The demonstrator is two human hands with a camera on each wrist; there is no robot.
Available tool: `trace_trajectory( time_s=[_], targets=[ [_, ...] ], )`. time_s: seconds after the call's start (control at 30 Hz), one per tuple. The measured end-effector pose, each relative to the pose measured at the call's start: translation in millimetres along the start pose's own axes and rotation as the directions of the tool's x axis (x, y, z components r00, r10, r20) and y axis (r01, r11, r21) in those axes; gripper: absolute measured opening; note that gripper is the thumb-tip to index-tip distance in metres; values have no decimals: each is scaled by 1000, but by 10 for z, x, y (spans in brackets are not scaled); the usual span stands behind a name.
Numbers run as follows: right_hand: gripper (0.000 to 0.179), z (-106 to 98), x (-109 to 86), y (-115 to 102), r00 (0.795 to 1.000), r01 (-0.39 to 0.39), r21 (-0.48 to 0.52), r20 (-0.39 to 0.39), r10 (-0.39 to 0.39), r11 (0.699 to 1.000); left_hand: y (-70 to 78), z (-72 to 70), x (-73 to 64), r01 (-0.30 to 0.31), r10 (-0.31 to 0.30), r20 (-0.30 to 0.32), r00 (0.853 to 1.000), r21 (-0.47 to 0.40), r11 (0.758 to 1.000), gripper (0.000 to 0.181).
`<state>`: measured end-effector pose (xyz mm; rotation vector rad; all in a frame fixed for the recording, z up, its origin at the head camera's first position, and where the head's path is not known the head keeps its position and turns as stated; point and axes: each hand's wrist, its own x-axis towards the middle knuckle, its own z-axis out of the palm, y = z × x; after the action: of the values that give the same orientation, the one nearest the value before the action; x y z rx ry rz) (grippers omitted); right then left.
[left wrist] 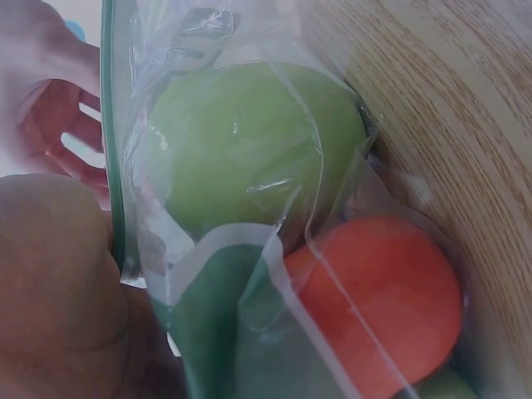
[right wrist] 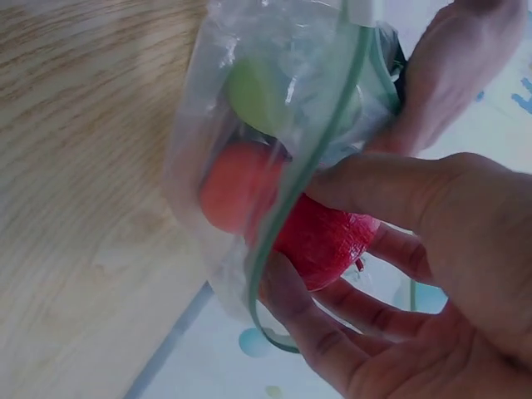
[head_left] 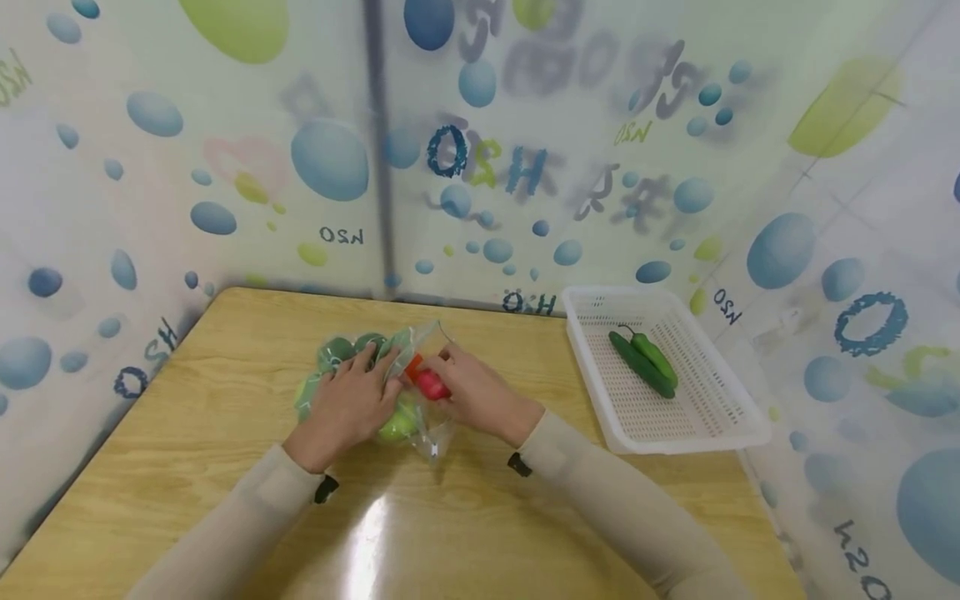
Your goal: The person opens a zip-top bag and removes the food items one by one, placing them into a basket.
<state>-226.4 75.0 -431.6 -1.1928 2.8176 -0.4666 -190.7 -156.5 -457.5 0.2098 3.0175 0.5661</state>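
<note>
A clear zip bag (head_left: 431, 442) with green edges lies on the table, filled with several fruits or vegetables. Through its film show a green round fruit (left wrist: 258, 141) and an orange-red round fruit (left wrist: 382, 299). My left hand (head_left: 348, 404) lies across the bag and holds it near the mouth, thumb apart from the fingers. At that mouth, my right hand (head_left: 483, 392) grips a red fruit (right wrist: 324, 241) with bumpy skin and a short stem. Thumb and fingers hold it from opposite sides. Part of it sits behind the bag's green seal strip (right wrist: 312, 162).
A white perforated basket (head_left: 592, 392) stands at the table's right side. In it lie a dark green cucumber (head_left: 641, 367) and a green pepper (head_left: 656, 358) with a curved stem. A wall with bubble prints (head_left: 330, 158) borders the wooden table (head_left: 225, 367) at the back.
</note>
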Motion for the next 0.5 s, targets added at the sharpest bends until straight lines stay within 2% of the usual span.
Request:
trace_trajectory(
  time_s=[0.3,0.5],
  targets=[
    [58,-118,-89,7,1000,-2,17,-16,3,1000,-11,0,11,1,-1,7,1000,2,1000,65],
    [58,-181,-176,57,997,24,29,-69,-22,999,-11,5,4,3,-3,4,1000,-4,1000,65]
  ],
)
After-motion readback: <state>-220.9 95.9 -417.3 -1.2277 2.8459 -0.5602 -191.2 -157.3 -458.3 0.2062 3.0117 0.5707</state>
